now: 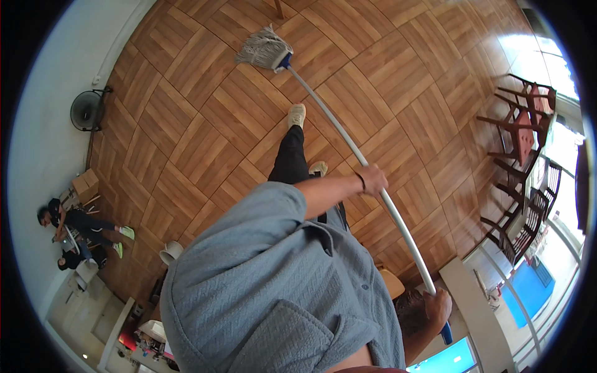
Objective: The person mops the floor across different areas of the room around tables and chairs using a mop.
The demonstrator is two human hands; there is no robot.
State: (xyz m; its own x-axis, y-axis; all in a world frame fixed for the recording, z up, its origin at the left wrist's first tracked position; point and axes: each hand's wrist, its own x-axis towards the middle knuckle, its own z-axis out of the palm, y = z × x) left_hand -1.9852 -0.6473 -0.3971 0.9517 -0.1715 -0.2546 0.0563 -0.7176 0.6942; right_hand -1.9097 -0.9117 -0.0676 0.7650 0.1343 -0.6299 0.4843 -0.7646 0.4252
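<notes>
A string mop with a long white pole (pixel 341 129) slants across the view, its grey strands (pixel 263 50) spread on the wooden floor ahead. A blue socket joins the strands to the pole. My left hand (pixel 374 180), with a dark band at the wrist, is closed round the middle of the pole. Close to the pole's upper end, my right hand (pixel 438 307) is wrapped round it, with the blue end grip (pixel 446 333) sticking out below. My shoes (pixel 297 115) stand on the floor between me and the strands, one ahead of the other.
Dark wooden chairs with reddish seats (pixel 521 138) line the right side by bright windows. A black fan (pixel 87 110) stands against the left wall. Further down the left are a cardboard box (pixel 86 185) and two seated people (pixel 87 221). A wooden leg (pixel 278 9) shows at the far edge.
</notes>
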